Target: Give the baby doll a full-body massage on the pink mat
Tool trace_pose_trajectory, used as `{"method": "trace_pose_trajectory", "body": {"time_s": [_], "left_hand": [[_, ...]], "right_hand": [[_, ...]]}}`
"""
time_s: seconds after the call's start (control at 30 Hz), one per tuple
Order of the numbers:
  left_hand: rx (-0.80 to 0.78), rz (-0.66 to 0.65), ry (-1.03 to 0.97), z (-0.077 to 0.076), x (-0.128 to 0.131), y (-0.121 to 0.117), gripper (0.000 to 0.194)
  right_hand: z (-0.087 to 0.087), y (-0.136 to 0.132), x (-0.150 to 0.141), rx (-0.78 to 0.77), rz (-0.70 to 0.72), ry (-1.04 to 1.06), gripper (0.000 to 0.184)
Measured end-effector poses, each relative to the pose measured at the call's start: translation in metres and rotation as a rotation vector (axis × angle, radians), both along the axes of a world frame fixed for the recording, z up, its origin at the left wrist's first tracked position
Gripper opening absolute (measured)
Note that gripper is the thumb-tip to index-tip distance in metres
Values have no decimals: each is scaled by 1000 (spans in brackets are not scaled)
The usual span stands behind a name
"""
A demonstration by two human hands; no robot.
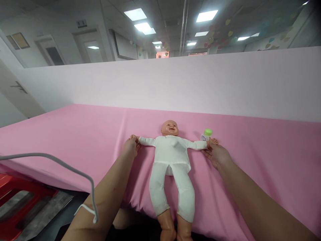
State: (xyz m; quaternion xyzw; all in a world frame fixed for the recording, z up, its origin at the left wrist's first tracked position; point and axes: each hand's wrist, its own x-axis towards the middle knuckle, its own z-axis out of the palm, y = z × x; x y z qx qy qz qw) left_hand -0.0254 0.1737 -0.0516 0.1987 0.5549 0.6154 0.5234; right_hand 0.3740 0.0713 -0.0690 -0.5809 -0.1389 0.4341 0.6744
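A baby doll (172,152) in a white long-sleeved top and white trousers lies on its back on the pink sheet (95,134). Its head is toward the wall, and its bare feet reach over the near edge. Both doll arms are stretched out sideways. My left hand (131,144) is closed around the doll's hand on the left. On the other side my right hand (217,154) grips the doll's wrist, thumb above and fingers underneath. Just behind that wrist is a small clear bottle with a green cap (207,132), partly hidden by the doll's arm.
A white wall (175,87) with glass above it runs behind the bed. A grey cable (62,164) arcs in from the left, over my left forearm. At lower left stands a red plastic stool (22,201). A door with a handle (18,86) is at far left.
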Motion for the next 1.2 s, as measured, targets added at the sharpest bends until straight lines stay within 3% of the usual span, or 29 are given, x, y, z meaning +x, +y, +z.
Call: {"method": "trace_pose_trajectory", "body": {"time_s": [0.5, 0.93, 1.2], "left_hand": [[28, 11, 87, 8, 1, -9, 12], [61, 7, 175, 0, -1, -3, 8], [26, 28, 383, 5, -3, -11, 8]], "right_hand": [[7, -5, -6, 18, 23, -56, 12], [7, -7, -6, 50, 49, -65, 12], [9, -6, -7, 20, 26, -43, 3]]}}
